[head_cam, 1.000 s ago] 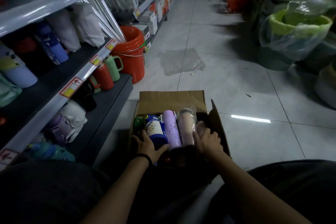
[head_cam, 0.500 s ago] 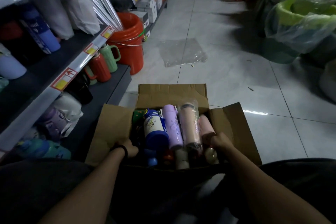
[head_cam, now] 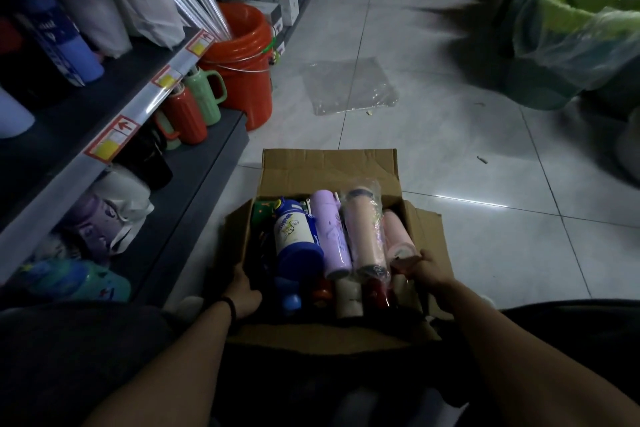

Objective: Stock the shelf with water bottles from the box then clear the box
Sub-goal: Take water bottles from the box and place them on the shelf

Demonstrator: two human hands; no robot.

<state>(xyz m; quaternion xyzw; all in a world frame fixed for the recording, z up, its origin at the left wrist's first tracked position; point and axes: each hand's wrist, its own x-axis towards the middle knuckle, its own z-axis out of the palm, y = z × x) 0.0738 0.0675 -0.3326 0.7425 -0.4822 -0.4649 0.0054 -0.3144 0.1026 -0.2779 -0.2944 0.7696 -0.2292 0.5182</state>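
Cardboard box (head_cam: pixel 329 166) on floor (head_cam: pixel 450 135) beside lower shelf (head_cam: pixel 194 191), packed with bottles lying flat. Right hand (head_cam: pixel 426 267) grips pink bottle (head_cam: pixel 398 239) by near end; left hand (head_cam: pixel 244 288) holds box's left wall. Stocking seemingly just starting. Next: lift pink bottle out, onto shelf.

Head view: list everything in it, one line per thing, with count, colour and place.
cardboard box: one, brown, open on the floor beside the shelf
blue-and-white bottle: one, lying in the box, left of the lilac one
lilac bottle: one, lilac, middle of the box
wrapped bottle: one, peach, in clear film, right of the lilac one
pink bottle: one, pink, by the box's right wall
lower bottles: several, mixed colours, count unclear, under the top row
shelf: one, grey, left, holding bottles and jugs
orange bucket: one, on the floor at the shelf's end
plastic sheet: one, clear, on the floor beyond the box
left hand: grips the box's left wall
right hand: holds the pink bottle's near end
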